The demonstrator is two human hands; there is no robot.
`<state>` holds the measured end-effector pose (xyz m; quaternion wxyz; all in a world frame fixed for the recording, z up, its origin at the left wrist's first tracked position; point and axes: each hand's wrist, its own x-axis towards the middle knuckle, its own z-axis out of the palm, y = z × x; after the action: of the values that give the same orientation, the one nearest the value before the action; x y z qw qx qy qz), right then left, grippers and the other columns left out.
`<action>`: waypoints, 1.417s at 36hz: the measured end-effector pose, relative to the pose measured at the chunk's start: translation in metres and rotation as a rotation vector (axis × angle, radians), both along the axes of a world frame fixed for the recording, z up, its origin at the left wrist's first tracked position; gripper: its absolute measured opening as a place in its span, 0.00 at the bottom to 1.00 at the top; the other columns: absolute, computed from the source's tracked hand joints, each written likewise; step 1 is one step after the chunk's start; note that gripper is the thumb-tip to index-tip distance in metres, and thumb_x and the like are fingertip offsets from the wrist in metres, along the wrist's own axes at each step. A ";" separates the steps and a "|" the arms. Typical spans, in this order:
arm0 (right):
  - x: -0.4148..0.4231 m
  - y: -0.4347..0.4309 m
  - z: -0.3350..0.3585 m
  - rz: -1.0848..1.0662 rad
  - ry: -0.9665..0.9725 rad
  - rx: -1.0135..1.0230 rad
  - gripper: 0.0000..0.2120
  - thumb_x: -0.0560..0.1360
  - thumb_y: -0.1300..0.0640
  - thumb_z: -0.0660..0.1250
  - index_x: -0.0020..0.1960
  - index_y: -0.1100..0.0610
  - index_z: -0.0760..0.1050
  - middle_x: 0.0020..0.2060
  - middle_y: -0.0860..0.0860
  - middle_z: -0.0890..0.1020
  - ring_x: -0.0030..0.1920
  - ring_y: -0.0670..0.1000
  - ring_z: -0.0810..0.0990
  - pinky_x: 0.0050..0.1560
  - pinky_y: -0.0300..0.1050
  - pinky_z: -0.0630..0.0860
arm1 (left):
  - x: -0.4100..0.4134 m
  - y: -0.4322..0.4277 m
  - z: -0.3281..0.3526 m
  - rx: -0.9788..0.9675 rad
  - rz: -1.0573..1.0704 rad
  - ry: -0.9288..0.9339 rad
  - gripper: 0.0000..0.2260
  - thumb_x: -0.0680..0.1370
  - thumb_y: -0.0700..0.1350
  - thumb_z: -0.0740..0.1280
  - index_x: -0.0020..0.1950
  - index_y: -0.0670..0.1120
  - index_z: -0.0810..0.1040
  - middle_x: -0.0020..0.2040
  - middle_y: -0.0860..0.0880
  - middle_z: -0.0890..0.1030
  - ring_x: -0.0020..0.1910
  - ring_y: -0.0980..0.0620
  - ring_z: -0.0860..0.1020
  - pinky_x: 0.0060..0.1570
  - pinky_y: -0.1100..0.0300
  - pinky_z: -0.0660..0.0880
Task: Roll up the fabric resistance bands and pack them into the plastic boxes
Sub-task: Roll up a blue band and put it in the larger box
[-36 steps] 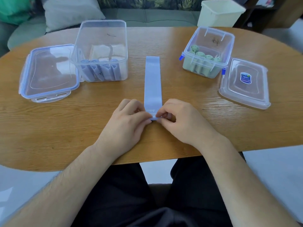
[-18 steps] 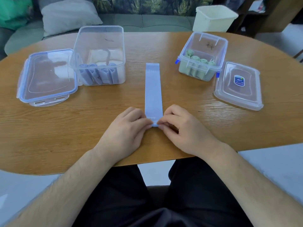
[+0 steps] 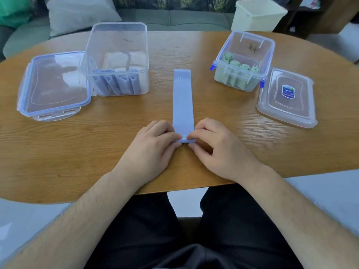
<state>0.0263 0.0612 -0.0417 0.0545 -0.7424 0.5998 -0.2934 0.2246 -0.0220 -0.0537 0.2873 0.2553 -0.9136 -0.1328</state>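
A light blue fabric band (image 3: pixel 182 101) lies flat and straight on the wooden table (image 3: pixel 58 152), running away from me. Its near end is curled into a small roll. My left hand (image 3: pixel 149 152) pinches that roll from the left and my right hand (image 3: pixel 215 150) pinches it from the right. A tall clear box (image 3: pixel 116 55) at the back left holds several rolled blue bands. A smaller clear box (image 3: pixel 244 59) at the back right holds several rolled green bands.
One clear lid (image 3: pixel 54 84) lies left of the tall box. Another lid (image 3: pixel 287 98) with a blue sticker lies right of the small box. A cream bin (image 3: pixel 258 14) and a sofa with a pillow (image 3: pixel 77 12) stand behind the table.
The near end of the band has been turned over into a small roll between my fingertips. The camera view has shifted a little; the boxes have not moved on the table.
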 end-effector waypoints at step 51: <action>-0.001 -0.002 0.003 -0.097 0.016 0.051 0.10 0.80 0.61 0.66 0.60 0.57 0.80 0.53 0.46 0.79 0.53 0.46 0.76 0.56 0.36 0.72 | -0.003 0.001 -0.002 -0.020 0.059 -0.007 0.13 0.81 0.42 0.69 0.65 0.43 0.79 0.58 0.47 0.76 0.53 0.47 0.75 0.55 0.49 0.75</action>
<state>0.0250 0.0587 -0.0391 0.0545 -0.7132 0.6426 -0.2745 0.2212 -0.0215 -0.0556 0.2903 0.2795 -0.9080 -0.1144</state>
